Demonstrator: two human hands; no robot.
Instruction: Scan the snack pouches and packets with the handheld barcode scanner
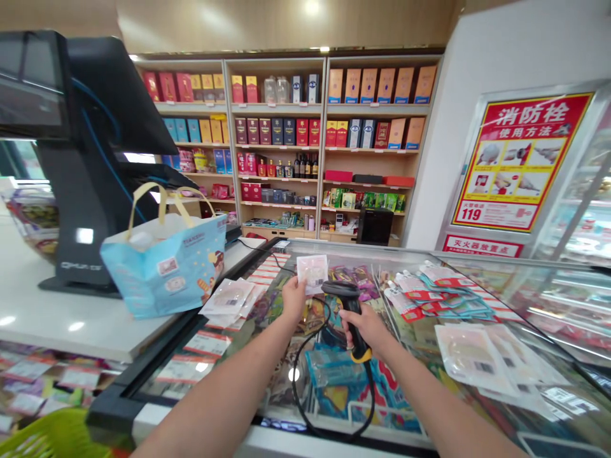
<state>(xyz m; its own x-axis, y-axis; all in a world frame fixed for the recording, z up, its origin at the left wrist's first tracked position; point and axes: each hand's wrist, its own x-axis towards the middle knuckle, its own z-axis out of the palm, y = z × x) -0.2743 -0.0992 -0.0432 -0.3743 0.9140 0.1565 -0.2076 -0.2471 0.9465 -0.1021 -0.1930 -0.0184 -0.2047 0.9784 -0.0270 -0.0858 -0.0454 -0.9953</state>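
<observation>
The left hand (294, 298) pinches a clear, flat packet (312, 272) by its lower left corner, held up above the freezer (147, 416), toward its far edge. The packet looks light, soft and slippery; an edge or corner seems the best hold. The right hand (367, 326) wraps around a black scanner (342, 290), likely stiff and fairly light, its cord (373, 397) looping below. The freezer contains colourful packs (337, 369). Near the right edge of the desk (28, 324), a blue bag (165, 273) holds something whitish (143, 240).
</observation>
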